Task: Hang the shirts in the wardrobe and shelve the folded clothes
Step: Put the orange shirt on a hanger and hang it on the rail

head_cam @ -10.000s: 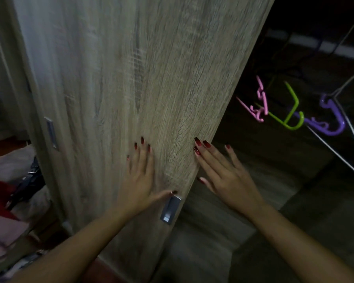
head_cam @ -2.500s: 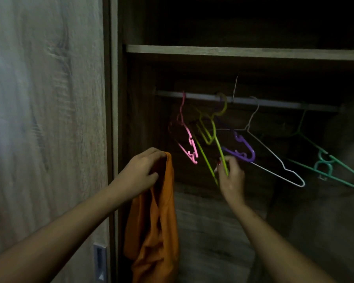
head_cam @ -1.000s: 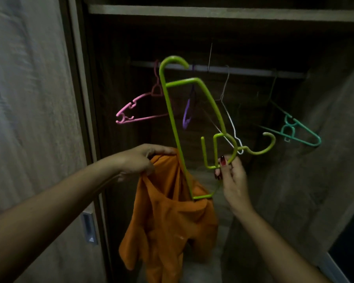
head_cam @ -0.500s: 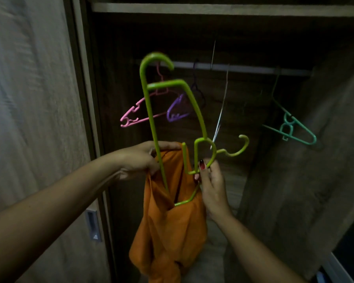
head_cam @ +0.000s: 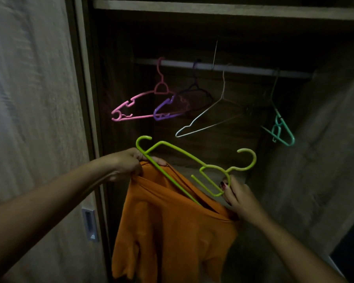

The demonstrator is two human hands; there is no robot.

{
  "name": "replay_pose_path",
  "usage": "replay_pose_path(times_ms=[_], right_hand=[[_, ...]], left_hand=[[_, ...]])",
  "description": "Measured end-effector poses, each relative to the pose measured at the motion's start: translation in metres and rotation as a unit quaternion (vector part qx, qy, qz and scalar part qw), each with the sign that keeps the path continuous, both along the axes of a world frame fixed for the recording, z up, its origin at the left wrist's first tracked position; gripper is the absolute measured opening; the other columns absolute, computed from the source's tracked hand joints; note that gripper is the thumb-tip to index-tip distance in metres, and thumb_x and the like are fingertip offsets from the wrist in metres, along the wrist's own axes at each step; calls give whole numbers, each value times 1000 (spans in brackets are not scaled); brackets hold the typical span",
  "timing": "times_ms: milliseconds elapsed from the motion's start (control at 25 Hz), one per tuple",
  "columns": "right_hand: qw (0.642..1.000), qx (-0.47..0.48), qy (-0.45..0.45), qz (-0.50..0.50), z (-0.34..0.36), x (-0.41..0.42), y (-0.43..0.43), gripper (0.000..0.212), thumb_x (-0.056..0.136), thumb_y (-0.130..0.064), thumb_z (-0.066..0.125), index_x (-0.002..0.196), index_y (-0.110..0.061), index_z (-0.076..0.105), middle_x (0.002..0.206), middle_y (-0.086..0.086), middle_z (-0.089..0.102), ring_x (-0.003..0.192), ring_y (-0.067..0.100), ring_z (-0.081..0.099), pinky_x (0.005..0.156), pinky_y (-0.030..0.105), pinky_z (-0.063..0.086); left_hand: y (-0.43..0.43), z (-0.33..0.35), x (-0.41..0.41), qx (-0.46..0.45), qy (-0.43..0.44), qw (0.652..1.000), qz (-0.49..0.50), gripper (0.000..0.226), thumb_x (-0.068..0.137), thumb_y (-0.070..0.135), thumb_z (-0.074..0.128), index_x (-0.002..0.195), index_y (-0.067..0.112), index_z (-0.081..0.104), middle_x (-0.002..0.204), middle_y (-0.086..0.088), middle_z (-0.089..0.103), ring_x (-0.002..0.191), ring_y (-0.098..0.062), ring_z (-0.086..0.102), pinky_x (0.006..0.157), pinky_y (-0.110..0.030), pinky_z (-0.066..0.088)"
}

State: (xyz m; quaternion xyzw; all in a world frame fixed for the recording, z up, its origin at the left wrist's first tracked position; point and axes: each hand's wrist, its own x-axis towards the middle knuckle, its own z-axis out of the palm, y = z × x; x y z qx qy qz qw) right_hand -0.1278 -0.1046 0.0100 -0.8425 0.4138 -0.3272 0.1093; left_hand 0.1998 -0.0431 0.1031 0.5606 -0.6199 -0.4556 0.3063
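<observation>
Orange shirt (head_cam: 172, 231) hangs from my left hand (head_cam: 127, 164), whose fingers are curled round its bunched neck edge; the cloth drops below that hand. My right hand (head_cam: 239, 199) pinches the inner loop of a lime-green plastic hanger (head_cam: 182, 152). Its long bar runs from the left hand's fingers down into the shirt opening just left of the right hand. Above both hands, on the wardrobe rail (head_cam: 243, 68): pink hanger (head_cam: 139, 95), purple hanger (head_cam: 164, 104), white wire hanger (head_cam: 200, 115), teal hanger (head_cam: 290, 133). Left of my left forearm: sliding door (head_cam: 29, 119) with recessed handle (head_cam: 89, 223).
</observation>
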Motion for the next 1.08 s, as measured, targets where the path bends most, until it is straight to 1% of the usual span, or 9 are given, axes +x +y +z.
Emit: replay_pose_path(times_ms=[120,200,280,400,640,760,840,960,1080], right_hand=[[1000,-5,26,1,-10,-13,3,20,95,-19,45,86,-36,38,60,-13,48,62,-2,57,49,12,33],[1000,0,0,12,-17,-14,6,23,96,-16,45,85,-36,41,60,-14,47,56,-1,54,50,11,33],[992,53,-114,14,-25,-6,7,24,98,-11,42,85,-31,47,58,-10,47,50,4,47,50,17,34],[928,137,-345,14,-24,10,5,24,100,-8,35,85,-20,49,51,-6,42,48,4,37,49,21,31],[838,177,-514,51,9,52,24,23,99,-11,37,86,-21,52,54,-12,50,50,-1,43,56,25,37],[830,175,-520,100,24,79,37,24,99,-13,38,89,-25,56,66,-9,56,58,2,51,55,18,44],[838,187,-501,108,19,91,41,22,99,-16,39,95,-26,59,72,-5,59,63,5,55,56,18,46],[872,200,-440,81,-7,95,39,21,100,-21,40,99,-29,60,74,-4,60,66,11,56,59,25,47],[913,173,-369,-1,-34,78,27,18,99,-14,42,96,-24,56,80,-5,62,70,3,60,65,19,47]], left_hand=[[-5,2,4,5,4,1000,-3,52,68,-23,40,104,0,70,94,-11,73,85,-21,70,75,-36,56],[-9,5,1,3,-18,1000,-1,44,67,-18,45,102,-3,69,90,-14,69,82,-26,64,72,-40,54],[-10,8,-6,33,10,999,-7,52,68,-22,40,107,-1,67,99,-13,72,86,-25,68,66,-36,58],[-8,9,-20,87,50,992,-73,71,72,-27,32,120,14,66,120,-9,67,98,-24,69,62,-24,56],[-10,-9,-44,81,52,989,-114,81,55,-17,42,125,20,62,134,-12,57,120,-38,55,68,-31,48],[-8,-6,-50,82,55,988,-123,79,54,-13,45,122,21,64,131,-15,59,110,-39,56,57,-23,48],[-3,0,-49,71,69,988,-119,77,53,-14,44,117,22,67,129,-14,61,105,-29,61,61,-25,49],[2,7,-37,66,91,986,-122,76,56,-16,42,118,19,67,129,-13,62,115,-32,59,68,-27,52],[10,14,-21,71,99,985,-123,75,58,-16,44,122,19,64,126,-9,64,95,-26,64,55,-18,50]])
